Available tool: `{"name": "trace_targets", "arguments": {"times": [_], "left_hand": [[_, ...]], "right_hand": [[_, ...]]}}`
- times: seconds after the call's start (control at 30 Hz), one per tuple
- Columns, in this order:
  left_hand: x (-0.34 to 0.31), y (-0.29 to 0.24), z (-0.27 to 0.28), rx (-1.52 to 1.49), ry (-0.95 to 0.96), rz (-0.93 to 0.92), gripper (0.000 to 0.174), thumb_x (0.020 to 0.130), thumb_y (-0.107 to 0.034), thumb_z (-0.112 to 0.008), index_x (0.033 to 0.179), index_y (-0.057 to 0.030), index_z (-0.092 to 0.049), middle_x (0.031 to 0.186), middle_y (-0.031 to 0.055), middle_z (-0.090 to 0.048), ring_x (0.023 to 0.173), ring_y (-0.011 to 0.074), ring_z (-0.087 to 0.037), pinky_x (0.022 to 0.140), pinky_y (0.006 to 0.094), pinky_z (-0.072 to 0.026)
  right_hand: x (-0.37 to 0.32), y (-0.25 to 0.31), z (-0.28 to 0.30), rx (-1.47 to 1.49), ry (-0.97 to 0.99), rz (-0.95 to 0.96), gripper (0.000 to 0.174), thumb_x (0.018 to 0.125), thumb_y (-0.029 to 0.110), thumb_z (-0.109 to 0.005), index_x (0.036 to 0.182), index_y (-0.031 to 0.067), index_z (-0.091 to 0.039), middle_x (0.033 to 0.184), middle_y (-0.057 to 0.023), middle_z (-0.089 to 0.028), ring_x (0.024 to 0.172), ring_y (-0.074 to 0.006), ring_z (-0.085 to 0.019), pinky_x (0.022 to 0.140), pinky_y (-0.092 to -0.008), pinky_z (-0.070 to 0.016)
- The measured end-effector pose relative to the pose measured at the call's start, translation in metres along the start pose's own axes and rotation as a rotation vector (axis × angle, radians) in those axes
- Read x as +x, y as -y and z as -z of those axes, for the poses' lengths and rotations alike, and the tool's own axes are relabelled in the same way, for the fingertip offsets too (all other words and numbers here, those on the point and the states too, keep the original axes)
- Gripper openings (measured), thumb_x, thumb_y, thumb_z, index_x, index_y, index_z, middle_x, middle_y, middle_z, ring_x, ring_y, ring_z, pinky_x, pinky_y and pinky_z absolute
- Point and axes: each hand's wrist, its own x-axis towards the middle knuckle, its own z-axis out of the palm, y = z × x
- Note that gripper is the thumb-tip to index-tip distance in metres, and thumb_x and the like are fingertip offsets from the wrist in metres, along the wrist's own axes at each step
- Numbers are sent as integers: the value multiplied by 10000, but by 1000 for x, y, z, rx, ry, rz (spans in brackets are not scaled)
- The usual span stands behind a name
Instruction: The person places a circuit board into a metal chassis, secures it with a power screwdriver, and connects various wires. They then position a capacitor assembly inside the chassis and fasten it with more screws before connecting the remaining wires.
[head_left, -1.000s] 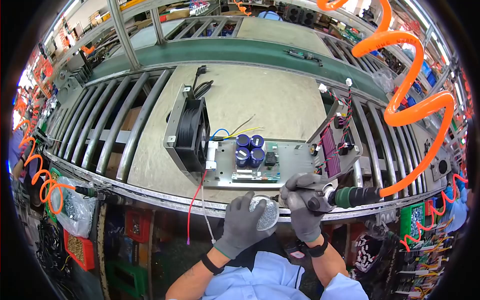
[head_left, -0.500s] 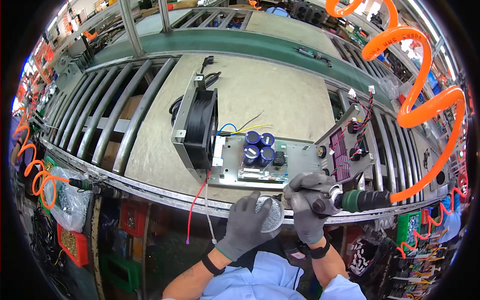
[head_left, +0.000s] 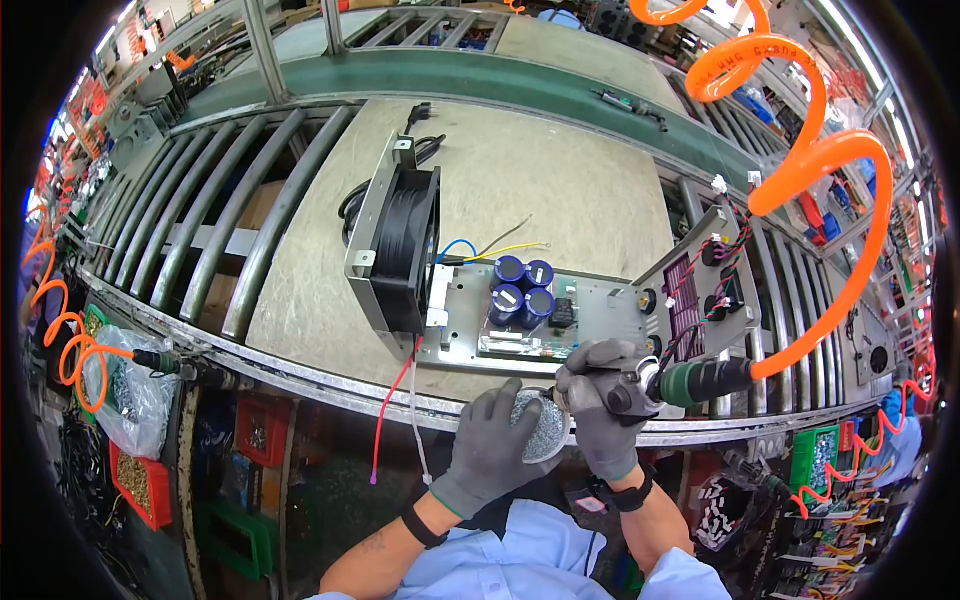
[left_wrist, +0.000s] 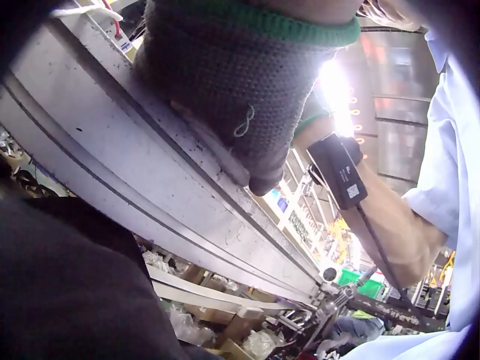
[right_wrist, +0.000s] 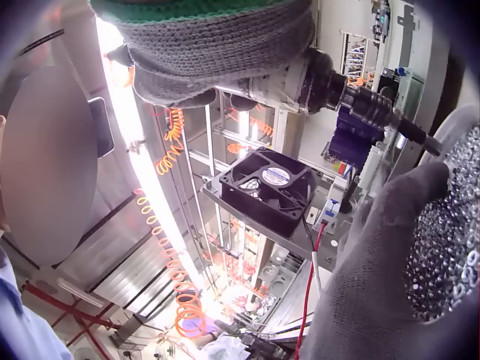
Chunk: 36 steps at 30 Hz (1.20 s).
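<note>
In the head view the gloved left hand (head_left: 487,450) holds a round cup of small shiny metal parts (head_left: 545,432), fingers wrapped around its side. The gloved right hand (head_left: 603,420) grips an air screwdriver (head_left: 632,392) joined to an orange coiled hose (head_left: 850,290). In the right wrist view the driver's tip (right_wrist: 429,142) is at the cup's rim, above the small parts (right_wrist: 450,240). Just beyond the hands lies a metal chassis (head_left: 600,320) with a black fan (head_left: 405,250), blue capacitors (head_left: 507,303) and a circuit board. The left wrist view shows the left glove (left_wrist: 225,90); its fingertips are hidden.
The chassis stands on a pale board (head_left: 550,180) over the metal rollers (head_left: 270,235). A red wire (head_left: 385,420) hangs over the front rail. Behind runs a green belt (head_left: 400,75) with another driver (head_left: 630,107). Red bins (head_left: 140,485) sit below left.
The chassis and board appear slightly further right and up in the head view than a second ago. Both hands keep their hold on cup and driver, and the hose has swung.
</note>
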Motion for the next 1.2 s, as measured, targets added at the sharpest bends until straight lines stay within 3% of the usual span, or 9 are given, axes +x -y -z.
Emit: {"name": "trace_targets", "arguments": {"times": [0.03,0.17,0.37,0.47,0.6,0.7,0.87,0.97,1.2], "left_hand": [[-1,0,0,-1,-3,2,699,651,-447,-861,1206,-80,-645,1298,204,-572,1102,370,-568,899,475,-479],[0,1,-5,-14,-20,10,736,651,-467,-859,1220,-62,-628,1276,198,-576,1088,372,-567,914,491,-477],[0,0,1,-10,57,40,800,647,-502,-851,1283,-84,-604,1288,197,-566,1110,384,-550,925,511,-470],[2,-1,2,14,103,39,828,644,-518,-845,1314,-103,-592,1298,196,-557,1122,388,-541,929,514,-466],[2,0,2,26,100,34,830,645,-524,-840,1321,-112,-590,1294,194,-552,1114,385,-540,925,511,-466],[1,1,0,13,91,29,828,647,-524,-836,1323,-114,-589,1293,189,-551,1107,382,-539,918,514,-468],[2,0,1,22,98,33,818,656,-531,-828,1320,-116,-591,1294,186,-550,1105,379,-539,919,515,-469],[1,0,-1,26,80,37,811,655,-529,-832,1297,-93,-598,1295,189,-552,1104,380,-543,923,509,-472],[-1,1,-4,0,-4,6,808,635,-497,-863,1224,-17,-592,1291,209,-566,1092,389,-559,910,500,-488]], "right_hand": [[0,1,0,22,-13,-35,305,867,-83,-644,1144,-3,-543,1011,-73,-642,932,-128,-626,787,-286,-522],[11,15,-6,152,-30,-23,278,846,-116,-600,1093,-2,-540,920,-92,-640,799,-135,-625,701,-293,-535],[25,48,-1,196,-169,-20,338,818,-80,-630,1120,25,-521,988,-116,-632,775,-151,-621,630,-287,-527],[47,51,6,157,-242,98,359,815,-113,-613,1128,36,-521,972,-120,-631,759,-155,-637,599,-275,-527],[60,49,4,200,-219,86,345,814,-148,-583,1106,29,-534,961,-106,-632,716,-124,-630,537,-238,-502],[64,39,3,94,-179,87,332,819,-141,-586,1104,25,-548,958,-93,-638,714,-108,-624,546,-233,-499],[73,38,2,-43,-213,87,190,791,-107,-617,946,4,-615,839,-54,-646,690,-75,-608,561,-228,-494],[70,38,2,132,-218,-12,179,787,-110,-623,928,-1,-626,843,-43,-653,669,-66,-602,553,-227,-487],[66,43,4,34,-185,134,209,812,-103,-630,991,1,-604,883,-68,-640,691,-82,-608,542,-227,-485]]}}
